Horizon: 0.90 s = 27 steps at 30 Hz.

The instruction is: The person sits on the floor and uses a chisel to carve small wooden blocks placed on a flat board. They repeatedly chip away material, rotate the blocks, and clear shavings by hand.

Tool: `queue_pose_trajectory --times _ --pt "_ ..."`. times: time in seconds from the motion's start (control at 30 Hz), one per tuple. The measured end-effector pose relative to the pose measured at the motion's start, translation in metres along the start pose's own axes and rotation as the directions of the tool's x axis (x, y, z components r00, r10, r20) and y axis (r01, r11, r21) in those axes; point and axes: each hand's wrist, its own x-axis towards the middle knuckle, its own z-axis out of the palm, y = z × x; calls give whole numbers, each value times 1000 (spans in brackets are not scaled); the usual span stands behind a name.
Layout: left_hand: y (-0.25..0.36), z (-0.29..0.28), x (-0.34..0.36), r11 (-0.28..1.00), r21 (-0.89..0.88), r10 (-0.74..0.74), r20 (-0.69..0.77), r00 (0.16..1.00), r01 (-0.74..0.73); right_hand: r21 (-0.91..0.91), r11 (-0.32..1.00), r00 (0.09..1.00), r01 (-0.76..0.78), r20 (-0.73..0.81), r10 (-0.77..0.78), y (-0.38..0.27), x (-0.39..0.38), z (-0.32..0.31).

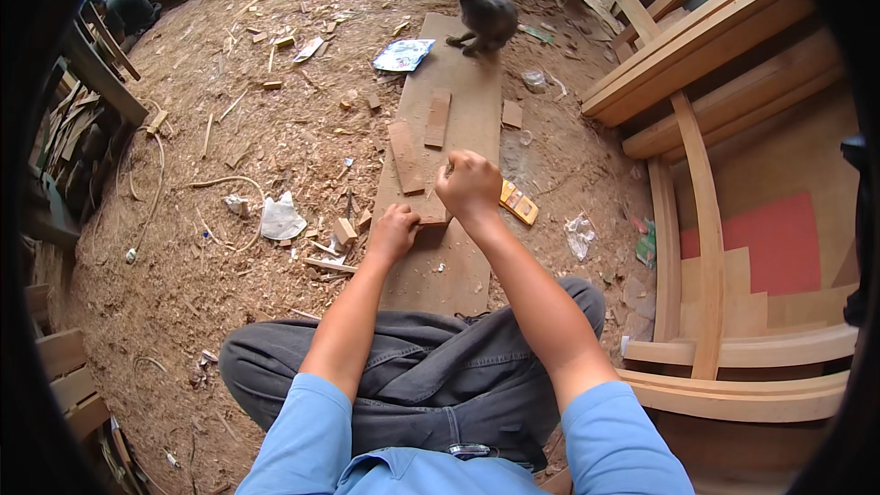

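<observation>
A long flat board [431, 275] lies on the ground in front of my crossed legs. My left hand [394, 234] is closed on the left end of a small reddish-brown wood block [434, 221] lying on the board. Above the block's right part, my right hand [469, 188] is curled into a fist; whatever it may hold is hidden by the fingers. Beyond the hands, two flat wood pieces lie on the board: a wider one [406, 158] slanting at the left and a narrower one [438, 117] farther off.
A dark grey cat [486, 18] sits at the board's far end, near a blue-white packet [403, 55]. A yellow packet [519, 203] lies right of my right hand. Wooden frames [706, 220] stand at the right. Shavings, offcuts and a pale cord [247, 181] litter the ground.
</observation>
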Motion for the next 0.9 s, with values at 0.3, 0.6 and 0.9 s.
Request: queue_pose_trajectory --times 0.3,0.6,0.9 --pt "7 -3 -3 1000 -24 -18 -42 999 17 20 999 999 28 -20 -28 -1 -1 3" --pt "11 -21 18 997 -74 3 -78 997 -8 -15 1000 999 15 -28 -15 -5 26 -18" --pt "20 -59 43 981 -112 127 -240 963 -157 26 993 979 115 -173 -109 -13 58 -52"
